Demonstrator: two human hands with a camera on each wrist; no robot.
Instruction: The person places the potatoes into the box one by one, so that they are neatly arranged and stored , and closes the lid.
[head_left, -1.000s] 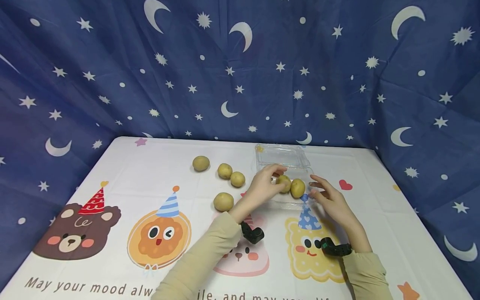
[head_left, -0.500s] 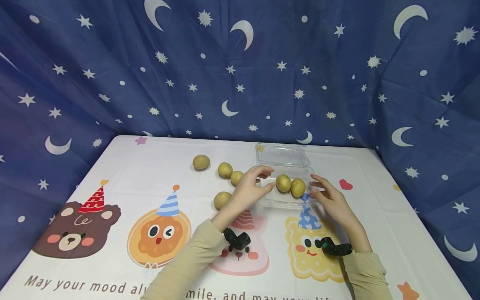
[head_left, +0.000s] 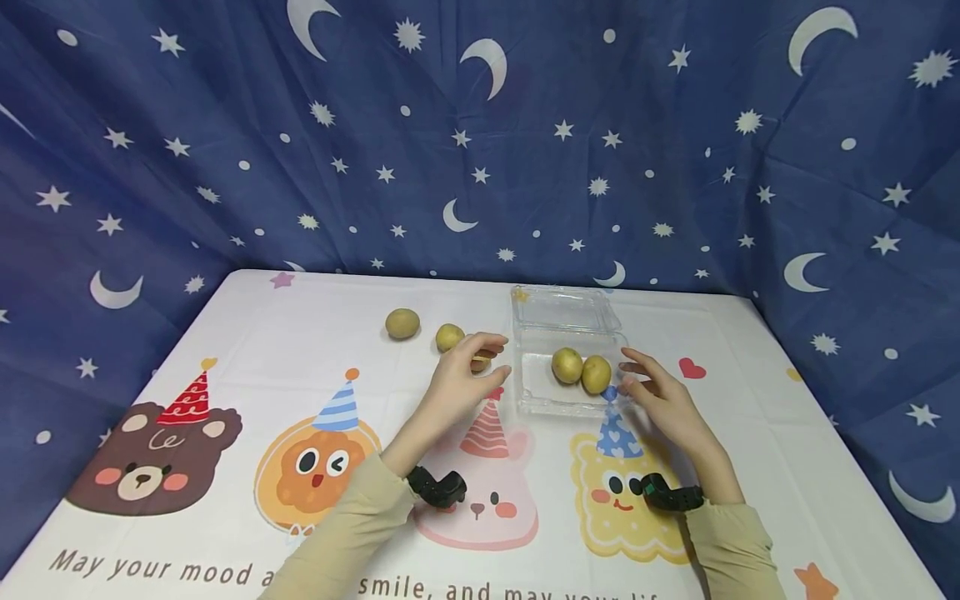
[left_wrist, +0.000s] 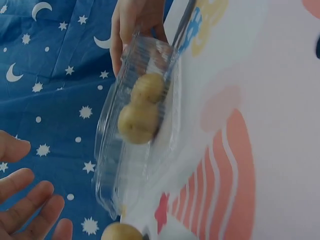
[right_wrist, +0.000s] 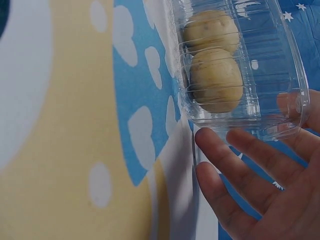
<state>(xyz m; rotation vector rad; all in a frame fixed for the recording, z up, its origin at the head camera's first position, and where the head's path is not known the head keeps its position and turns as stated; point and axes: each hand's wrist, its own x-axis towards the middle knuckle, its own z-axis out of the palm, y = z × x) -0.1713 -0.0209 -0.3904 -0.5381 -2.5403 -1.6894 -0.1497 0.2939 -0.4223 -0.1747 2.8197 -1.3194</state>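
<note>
The potatoes point(head_left: 567, 366) are showing a yellow-brown colour; the sleeves point(head_left: 731, 542) are looking beige. The blue curtain point(head_left: 540, 208) is carrying white moons point(head_left: 495, 67) and stars point(head_left: 564, 130), the white tablecloth point(head_left: 765, 417) cartoon faces point(head_left: 146, 471).

Soft, even light on the tabletop point(head_left: 322, 333), glints along the clear box point(right_wrist: 272, 55), slight left-wrist-view blur

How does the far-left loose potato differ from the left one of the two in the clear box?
The far-left potato lies on the table; the boxed potato sits inside the clear box. The far-left potato lies alone, while the boxed potato is right beside a second potato. The far-left potato looks more oval and browner, the boxed potato rounder and yellower. Both are unpeeled, and neither is held.
</note>
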